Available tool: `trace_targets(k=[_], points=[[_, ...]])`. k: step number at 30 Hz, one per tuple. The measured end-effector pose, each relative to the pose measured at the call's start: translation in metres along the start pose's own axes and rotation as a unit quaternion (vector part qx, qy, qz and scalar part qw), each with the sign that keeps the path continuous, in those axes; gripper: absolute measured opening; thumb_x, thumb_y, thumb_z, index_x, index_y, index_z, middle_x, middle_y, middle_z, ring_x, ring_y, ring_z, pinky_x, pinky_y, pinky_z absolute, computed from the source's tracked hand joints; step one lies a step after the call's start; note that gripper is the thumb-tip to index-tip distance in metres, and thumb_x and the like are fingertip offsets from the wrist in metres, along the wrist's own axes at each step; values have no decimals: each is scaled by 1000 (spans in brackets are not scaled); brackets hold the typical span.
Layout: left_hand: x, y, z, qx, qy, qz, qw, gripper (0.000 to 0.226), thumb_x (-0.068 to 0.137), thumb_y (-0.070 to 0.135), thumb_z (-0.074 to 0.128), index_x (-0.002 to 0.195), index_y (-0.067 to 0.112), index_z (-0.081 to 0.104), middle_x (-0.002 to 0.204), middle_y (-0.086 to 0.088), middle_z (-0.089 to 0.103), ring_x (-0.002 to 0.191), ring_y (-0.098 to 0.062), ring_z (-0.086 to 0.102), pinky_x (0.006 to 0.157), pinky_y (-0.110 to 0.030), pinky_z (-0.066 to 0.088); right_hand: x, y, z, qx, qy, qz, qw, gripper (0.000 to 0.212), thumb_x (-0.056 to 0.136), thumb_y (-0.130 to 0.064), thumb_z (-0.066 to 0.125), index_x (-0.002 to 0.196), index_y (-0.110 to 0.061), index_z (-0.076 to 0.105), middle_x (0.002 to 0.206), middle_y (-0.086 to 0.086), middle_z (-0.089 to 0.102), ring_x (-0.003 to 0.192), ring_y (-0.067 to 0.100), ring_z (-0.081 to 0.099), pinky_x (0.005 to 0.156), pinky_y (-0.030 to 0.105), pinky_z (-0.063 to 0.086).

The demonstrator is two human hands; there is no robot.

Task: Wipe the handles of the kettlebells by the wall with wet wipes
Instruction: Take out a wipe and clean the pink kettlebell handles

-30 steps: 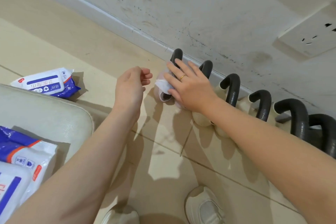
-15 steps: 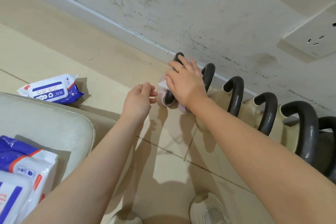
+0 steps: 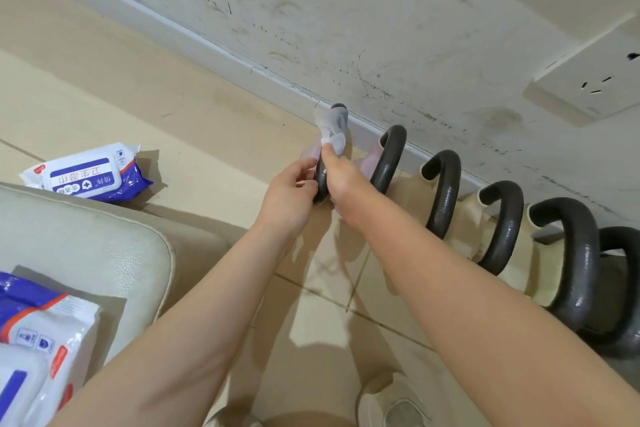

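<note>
A row of kettlebells with dark handles stands along the wall's base. The leftmost one is pale pink, and its black handle [image 3: 322, 180] has a white wet wipe [image 3: 331, 130] draped over its top. My right hand [image 3: 341, 180] pinches the wipe against that handle. My left hand [image 3: 289, 194] grips the lower left side of the same handle and the pink body. To the right stand the second handle [image 3: 389, 159], a third [image 3: 445, 191] and a fourth [image 3: 504, 225], then larger ones [image 3: 575, 263].
A pack of wet wipes [image 3: 86, 175] lies on the tiled floor at left. A cream cushion [image 3: 86, 246] carries more wipe packs [image 3: 31, 340] at lower left. A wall socket [image 3: 588, 80] sits at upper right. My shoes [image 3: 391, 406] are at the bottom.
My right hand turned from covering the handle's top to pinching the wipe on it. My left hand moved right and took hold of the leftmost kettlebell.
</note>
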State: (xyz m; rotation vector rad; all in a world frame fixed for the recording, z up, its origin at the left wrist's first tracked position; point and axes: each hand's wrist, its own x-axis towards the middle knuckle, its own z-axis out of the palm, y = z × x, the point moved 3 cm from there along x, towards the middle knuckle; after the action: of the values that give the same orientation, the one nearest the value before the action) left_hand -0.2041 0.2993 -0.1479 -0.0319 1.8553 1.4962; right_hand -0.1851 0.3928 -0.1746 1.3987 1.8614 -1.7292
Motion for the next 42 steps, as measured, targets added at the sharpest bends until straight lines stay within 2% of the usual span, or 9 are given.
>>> trace_targets(k=[5,11,16,20,26,29,36,38,42], points=[[13,5,-1,-24,-25,-23,999,35,92,10,51,127,12,54,118,-7,63,88,-8,57,48,3,38,3,-19,-2,34,92,-96,991,71,96,-40,38,147,-25,-8,150,9,28,136,25,32,114,39,22],[13,2,-1,-7,-24,-6,1000,32,89,-1,53,119,9,58,82,6,62,65,3,57,51,0,41,-4,-13,-13,-9,175,-278,945,59,92,-9,44,146,-11,19,155,9,17,142,18,14,115,26,11],[13,6,-3,27,-36,22,999,32,88,-5,52,114,11,61,73,8,58,47,11,56,51,-1,41,2,-7,2,112,112,-125,979,63,76,-61,33,122,-23,53,119,12,61,110,29,58,99,47,44],[17,7,-6,105,-41,48,993,34,87,1,55,118,13,61,79,-1,57,64,-5,53,55,-1,39,22,-22,-15,357,75,86,927,46,89,-51,41,88,-10,62,85,9,67,77,27,63,82,41,52],[17,7,-3,145,-6,42,989,24,87,7,54,109,14,59,84,2,58,74,-15,55,58,-12,40,7,-12,-7,333,-28,28,942,51,99,-40,29,75,-8,61,71,5,66,69,20,59,63,32,49],[18,4,-4,121,16,20,992,22,88,10,57,107,14,46,84,5,58,71,-9,54,57,-14,39,25,-26,-19,376,21,17,926,51,98,-42,32,79,-7,63,66,5,67,72,20,59,75,33,48],[18,2,-10,154,13,24,988,47,86,22,62,126,12,39,89,3,60,83,-17,56,59,-20,39,-3,16,9,277,26,-30,960,44,86,-54,43,127,-37,47,115,7,64,107,22,61,89,37,48],[19,2,-11,151,13,17,988,59,85,23,63,135,12,34,96,3,60,88,-16,55,66,-25,40,-12,5,7,252,42,-79,963,28,97,-42,34,123,-41,44,121,2,54,113,16,52,96,31,40],[21,-1,-14,134,10,-11,991,62,85,24,62,139,10,34,114,0,55,96,-15,52,72,-21,40,-16,-13,5,76,76,-242,964,54,99,-39,28,148,-22,14,157,3,10,138,10,23,112,32,26]])
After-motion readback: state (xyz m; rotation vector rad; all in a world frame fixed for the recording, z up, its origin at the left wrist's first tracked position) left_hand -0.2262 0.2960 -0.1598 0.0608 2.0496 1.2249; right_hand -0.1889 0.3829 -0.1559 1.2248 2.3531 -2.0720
